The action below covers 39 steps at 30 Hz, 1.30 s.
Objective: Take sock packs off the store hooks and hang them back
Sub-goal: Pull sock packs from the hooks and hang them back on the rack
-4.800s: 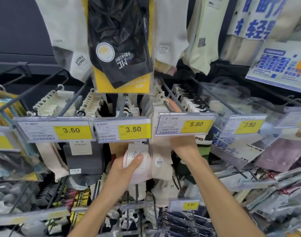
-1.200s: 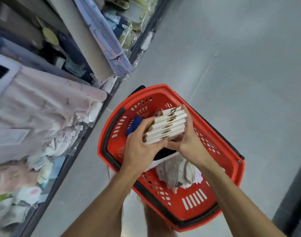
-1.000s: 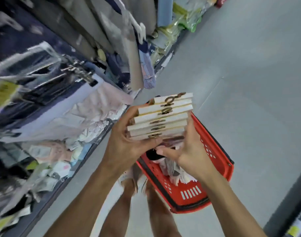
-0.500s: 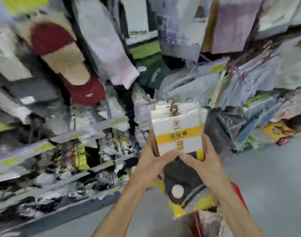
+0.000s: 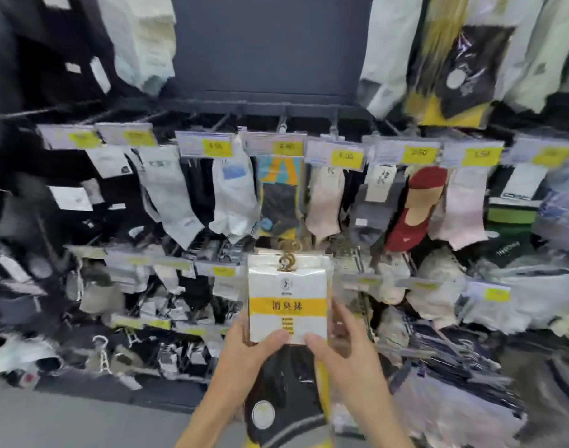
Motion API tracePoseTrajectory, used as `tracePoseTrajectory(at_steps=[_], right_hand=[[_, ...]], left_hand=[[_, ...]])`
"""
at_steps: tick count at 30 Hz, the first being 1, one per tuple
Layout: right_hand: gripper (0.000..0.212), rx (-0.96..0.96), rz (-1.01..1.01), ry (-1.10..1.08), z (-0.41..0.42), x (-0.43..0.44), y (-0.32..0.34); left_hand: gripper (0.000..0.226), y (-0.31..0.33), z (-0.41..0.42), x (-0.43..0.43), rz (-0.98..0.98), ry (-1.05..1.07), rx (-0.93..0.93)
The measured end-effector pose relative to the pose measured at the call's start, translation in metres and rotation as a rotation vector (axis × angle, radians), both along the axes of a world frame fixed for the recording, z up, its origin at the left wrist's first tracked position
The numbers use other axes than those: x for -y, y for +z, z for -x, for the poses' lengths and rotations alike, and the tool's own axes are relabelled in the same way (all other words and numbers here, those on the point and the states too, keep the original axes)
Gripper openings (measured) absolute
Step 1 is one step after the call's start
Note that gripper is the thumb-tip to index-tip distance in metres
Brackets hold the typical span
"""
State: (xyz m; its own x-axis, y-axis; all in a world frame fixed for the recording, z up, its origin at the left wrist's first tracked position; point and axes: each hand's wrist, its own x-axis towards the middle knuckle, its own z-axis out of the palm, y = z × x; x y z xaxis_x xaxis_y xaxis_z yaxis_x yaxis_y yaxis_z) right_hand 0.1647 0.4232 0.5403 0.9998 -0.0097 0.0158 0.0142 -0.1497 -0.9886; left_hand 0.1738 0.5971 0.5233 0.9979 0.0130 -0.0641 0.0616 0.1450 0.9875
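I hold a stack of sock packs (image 5: pixel 288 295) upright in front of the rack, white cards with a yellow band and gold hooks on top, black socks hanging below. My left hand (image 5: pixel 244 357) grips the stack's lower left edge, thumb on the front card. My right hand (image 5: pixel 344 354) grips the lower right edge, its thumb also pressed on the front. The pack hooks (image 5: pixel 288 253) sit just below a row of hanging socks and touch no store hook.
A row of store hooks with yellow price tags (image 5: pixel 283 146) runs across the rack, carrying white, pink, grey and red socks (image 5: pixel 412 208). More packs hang above right (image 5: pixel 461 69) and on lower rows. Grey floor (image 5: pixel 66 415) lies at bottom left.
I have lifted the stack out of the red basket and turned to the rack. The packs have risen to face the hooks, both hands still gripping them. The basket is out of view.
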Motion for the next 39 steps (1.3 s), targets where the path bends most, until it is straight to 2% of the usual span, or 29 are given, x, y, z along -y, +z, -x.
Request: tracePoseTrajectory(at_steps=[2, 4, 7, 10, 13, 16, 17, 21, 26, 31, 35, 39], right_hand=[[0.085, 0.063, 0.101, -0.100, 0.000, -0.022, 0.005], [0.078, 0.115, 0.161, -0.108, 0.002, -0.041, 0.004], [0.067, 0.082, 0.081, -0.054, 0.002, -0.060, -0.003], [0.062, 0.027, 0.062, -0.016, -0.005, -0.063, -0.013], [0.054, -0.006, 0.051, -0.010, -0.017, -0.058, -0.021], [0.051, -0.046, -0.003, -0.005, -0.030, -0.052, -0.030], [0.051, -0.056, -0.018, -0.003, -0.035, -0.050, -0.033], [0.044, -0.085, -0.069, -0.017, -0.057, -0.049, -0.046], [0.034, -0.117, -0.179, -0.004, -0.087, -0.045, -0.061], [0.045, -0.163, -0.239, 0.064, -0.109, -0.033, -0.080], [0.052, -0.187, -0.216, 0.121, -0.110, -0.008, -0.102], [0.044, -0.214, -0.056, 0.122, -0.111, 0.011, -0.135]], left_hand=[[0.067, -0.006, 0.006, -0.024, -0.026, 0.016, 0.004], [0.078, -0.016, 0.011, -0.040, -0.023, 0.023, -0.011], [0.082, -0.030, 0.018, -0.052, -0.029, -0.015, -0.038], [0.098, -0.046, 0.018, -0.060, 0.020, -0.022, -0.087], [0.091, -0.056, 0.011, -0.069, 0.085, -0.050, -0.145], [0.099, -0.062, -0.004, -0.075, 0.151, -0.052, -0.181], [0.095, -0.063, -0.011, -0.075, 0.147, -0.038, -0.180], [0.052, -0.065, -0.037, -0.071, 0.077, -0.021, -0.160], [0.024, -0.067, -0.065, -0.068, 0.062, 0.079, -0.168], [0.025, -0.078, -0.089, -0.072, 0.071, 0.206, -0.162], [0.023, -0.081, -0.101, -0.090, 0.005, 0.303, -0.092], [0.026, -0.088, -0.116, -0.109, -0.015, 0.291, -0.037]])
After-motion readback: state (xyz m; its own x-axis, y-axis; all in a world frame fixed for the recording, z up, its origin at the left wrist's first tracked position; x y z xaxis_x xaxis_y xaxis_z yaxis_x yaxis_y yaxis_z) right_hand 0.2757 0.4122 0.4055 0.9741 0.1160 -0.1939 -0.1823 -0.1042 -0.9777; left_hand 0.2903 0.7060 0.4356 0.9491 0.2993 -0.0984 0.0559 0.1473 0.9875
